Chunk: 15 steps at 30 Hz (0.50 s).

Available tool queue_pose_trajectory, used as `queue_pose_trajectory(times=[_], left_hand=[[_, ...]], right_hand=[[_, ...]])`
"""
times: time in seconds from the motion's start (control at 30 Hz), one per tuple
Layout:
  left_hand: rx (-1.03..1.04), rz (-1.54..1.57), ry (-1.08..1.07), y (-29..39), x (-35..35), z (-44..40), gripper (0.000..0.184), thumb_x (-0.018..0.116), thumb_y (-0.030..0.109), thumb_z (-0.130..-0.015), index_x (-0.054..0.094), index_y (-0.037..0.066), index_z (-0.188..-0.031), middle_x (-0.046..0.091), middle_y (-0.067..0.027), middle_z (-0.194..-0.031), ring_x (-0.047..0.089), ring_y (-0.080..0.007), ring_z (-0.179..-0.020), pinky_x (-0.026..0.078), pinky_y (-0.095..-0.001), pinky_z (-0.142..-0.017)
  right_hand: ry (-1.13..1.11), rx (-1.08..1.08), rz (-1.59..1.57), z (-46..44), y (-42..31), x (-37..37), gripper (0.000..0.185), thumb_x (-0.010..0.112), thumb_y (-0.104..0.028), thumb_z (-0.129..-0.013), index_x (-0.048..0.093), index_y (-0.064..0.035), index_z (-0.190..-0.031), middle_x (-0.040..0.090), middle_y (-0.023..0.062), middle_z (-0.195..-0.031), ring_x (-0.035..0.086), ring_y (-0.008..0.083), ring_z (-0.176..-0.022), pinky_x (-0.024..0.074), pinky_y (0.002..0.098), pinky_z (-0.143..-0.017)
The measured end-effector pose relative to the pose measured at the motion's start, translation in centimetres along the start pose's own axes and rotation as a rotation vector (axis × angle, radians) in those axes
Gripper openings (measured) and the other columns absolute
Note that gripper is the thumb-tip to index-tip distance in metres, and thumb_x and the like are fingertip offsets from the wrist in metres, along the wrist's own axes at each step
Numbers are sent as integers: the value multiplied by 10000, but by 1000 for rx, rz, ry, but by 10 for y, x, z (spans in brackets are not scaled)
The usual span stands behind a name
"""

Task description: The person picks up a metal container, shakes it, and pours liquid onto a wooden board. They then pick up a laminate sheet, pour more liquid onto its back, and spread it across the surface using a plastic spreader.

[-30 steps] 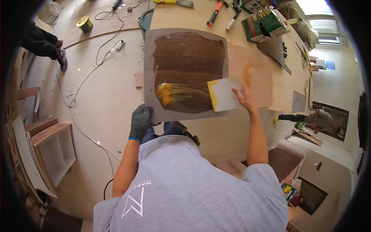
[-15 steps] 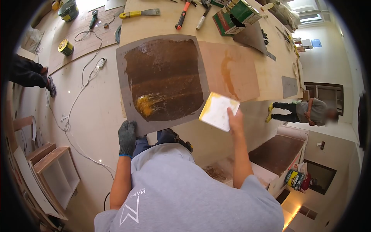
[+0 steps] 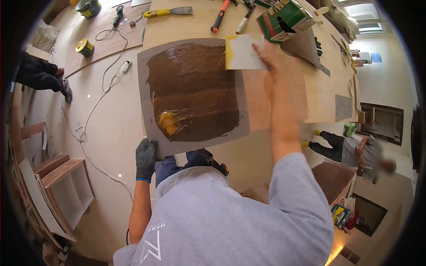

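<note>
In front of me lies a grey laminate sheet (image 3: pixel 246 106), its middle coated with wet, brown-looking adhesive (image 3: pixel 193 84). A thick yellow blob of adhesive (image 3: pixel 168 123) sits near its lower left. My left hand (image 3: pixel 145 158), in a dark grey glove, grips the sheet's near left corner; its fingertips are partly hidden. Bare, my right hand (image 3: pixel 267 57) holds a flat white square spreader (image 3: pixel 244 53) by its right side. Yellow adhesive smears the spreader's left edge, which is over the coating's upper right edge.
A putty knife (image 3: pixel 168 12), a hammer (image 3: pixel 220 17) and a green tin (image 3: pixel 284 22) lie along the workbench (image 3: pixel 199 29). Beside the sheet is a thin wooden panel (image 3: pixel 293 88). A white cable (image 3: pixel 100 99) crosses the floor. Another person (image 3: pixel 355 153) stands at right; someone's legs (image 3: pixel 40 73) show at left.
My right hand has carried the spreader up and away from me, from the sheet's near right side to its far right. My left hand stays at the corner. The view has shifted slightly.
</note>
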<state>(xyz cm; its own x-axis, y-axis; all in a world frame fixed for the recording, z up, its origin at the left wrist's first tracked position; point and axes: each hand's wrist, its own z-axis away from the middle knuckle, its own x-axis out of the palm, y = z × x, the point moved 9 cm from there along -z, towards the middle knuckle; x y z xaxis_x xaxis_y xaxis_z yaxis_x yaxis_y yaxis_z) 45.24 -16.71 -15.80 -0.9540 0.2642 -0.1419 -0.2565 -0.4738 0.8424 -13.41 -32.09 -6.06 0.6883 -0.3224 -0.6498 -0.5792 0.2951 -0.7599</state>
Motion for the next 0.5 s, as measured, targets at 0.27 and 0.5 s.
queue_pose_trajectory(times=[0.27,0.5], left_hand=[[-93,7,22,5,-2,3,268,553,213,-964,638,-40,-948,656,-149,-823,582,-211,-727,488,-376,-698],[-58,64,-12,-1,1,-3,234,546,181,-966,636,-28,-909,645,-117,-802,594,-185,-705,492,-341,-645]], right_hand=[[-576,-247,289,116,-100,115,481,597,6,-813,564,-30,-1292,714,153,-1077,702,277,-892,554,350,-779],[-303,-384,676,130,-70,56,376,652,-233,-909,599,-31,-1221,702,198,-1023,672,300,-892,527,393,-793]])
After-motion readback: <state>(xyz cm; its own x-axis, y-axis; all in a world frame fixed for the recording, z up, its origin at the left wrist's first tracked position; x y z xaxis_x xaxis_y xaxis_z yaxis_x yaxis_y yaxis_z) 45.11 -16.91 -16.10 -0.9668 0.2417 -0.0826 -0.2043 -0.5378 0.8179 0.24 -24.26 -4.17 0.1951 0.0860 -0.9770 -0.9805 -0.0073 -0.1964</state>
